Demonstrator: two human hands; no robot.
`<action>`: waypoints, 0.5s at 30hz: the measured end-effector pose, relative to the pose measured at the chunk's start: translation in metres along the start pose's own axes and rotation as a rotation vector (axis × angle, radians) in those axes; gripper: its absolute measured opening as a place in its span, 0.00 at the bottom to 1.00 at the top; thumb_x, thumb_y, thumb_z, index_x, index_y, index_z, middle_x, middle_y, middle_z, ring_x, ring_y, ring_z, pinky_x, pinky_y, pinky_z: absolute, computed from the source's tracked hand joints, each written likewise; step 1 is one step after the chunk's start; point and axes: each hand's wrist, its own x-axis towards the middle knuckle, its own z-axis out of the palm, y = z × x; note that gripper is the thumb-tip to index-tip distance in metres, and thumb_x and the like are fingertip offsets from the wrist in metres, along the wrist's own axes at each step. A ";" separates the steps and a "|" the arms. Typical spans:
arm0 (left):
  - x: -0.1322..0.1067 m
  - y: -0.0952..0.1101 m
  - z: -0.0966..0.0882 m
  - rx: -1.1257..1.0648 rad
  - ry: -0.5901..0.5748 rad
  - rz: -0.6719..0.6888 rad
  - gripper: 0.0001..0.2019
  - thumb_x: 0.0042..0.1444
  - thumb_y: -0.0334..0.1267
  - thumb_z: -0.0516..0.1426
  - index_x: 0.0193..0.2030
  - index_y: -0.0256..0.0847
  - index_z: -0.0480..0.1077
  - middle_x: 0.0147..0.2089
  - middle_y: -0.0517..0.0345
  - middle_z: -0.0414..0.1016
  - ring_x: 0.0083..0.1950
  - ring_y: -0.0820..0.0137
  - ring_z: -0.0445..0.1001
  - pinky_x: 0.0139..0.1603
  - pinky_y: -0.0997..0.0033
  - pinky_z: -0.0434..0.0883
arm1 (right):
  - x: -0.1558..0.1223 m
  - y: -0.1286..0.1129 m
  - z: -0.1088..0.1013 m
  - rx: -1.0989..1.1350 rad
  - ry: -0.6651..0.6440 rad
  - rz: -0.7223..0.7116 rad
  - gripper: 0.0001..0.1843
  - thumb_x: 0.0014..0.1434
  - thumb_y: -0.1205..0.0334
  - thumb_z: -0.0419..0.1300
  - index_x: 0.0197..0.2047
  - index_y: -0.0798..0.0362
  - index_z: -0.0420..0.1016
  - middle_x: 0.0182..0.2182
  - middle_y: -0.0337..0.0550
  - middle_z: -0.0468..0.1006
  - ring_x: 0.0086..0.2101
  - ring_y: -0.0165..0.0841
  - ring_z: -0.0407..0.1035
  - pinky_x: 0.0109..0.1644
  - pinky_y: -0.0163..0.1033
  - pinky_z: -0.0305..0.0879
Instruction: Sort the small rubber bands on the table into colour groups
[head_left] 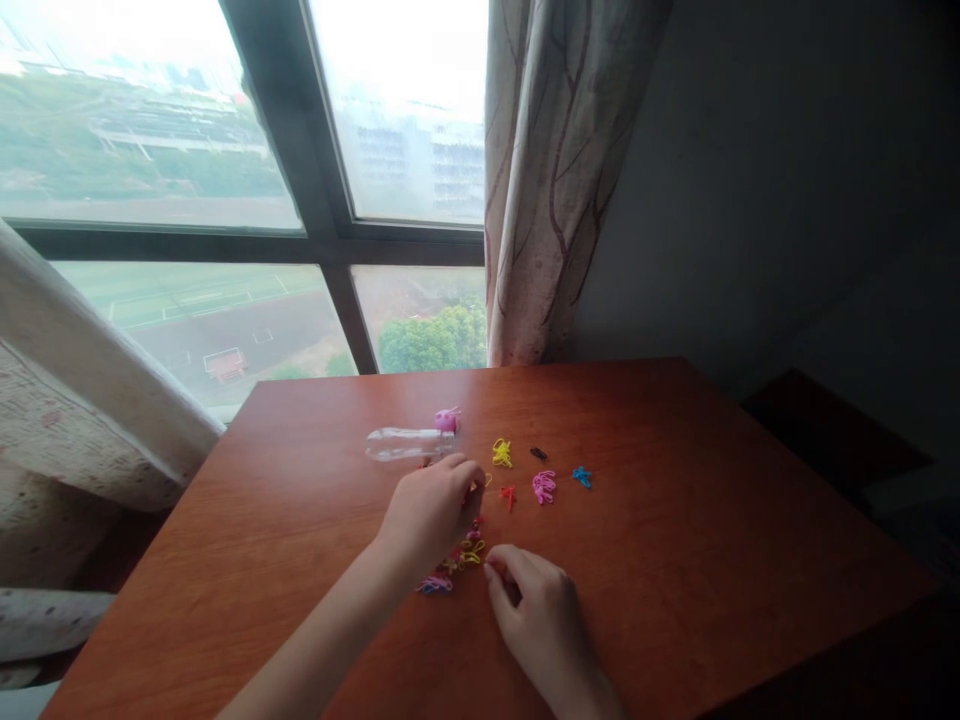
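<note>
Your right hand (pixel 536 602), thumb and forefinger drawn together, is just right of the mixed pile of thin, multicoloured loops (pixel 472 552); whether it pinches one, I cannot tell. Your left hand (pixel 431 500) curls over the pile's far side, its grip hidden. Beyond the pile, rightward, lie tangled yellow loops (pixel 502 454), red loops (pixel 508 495), pink loops (pixel 544 487), black loops (pixel 538 454) and blue loops (pixel 582 477); leftward, a glossy clear plastic container (pixel 401 443), contents unclear.
</note>
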 end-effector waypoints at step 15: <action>0.066 -0.004 0.024 -0.027 0.010 -0.043 0.10 0.59 0.33 0.53 0.38 0.41 0.77 0.40 0.51 0.81 0.38 0.65 0.78 0.35 0.71 0.68 | -0.001 0.004 0.001 0.036 -0.012 0.013 0.09 0.62 0.68 0.53 0.33 0.50 0.73 0.23 0.35 0.73 0.24 0.29 0.67 0.30 0.34 0.53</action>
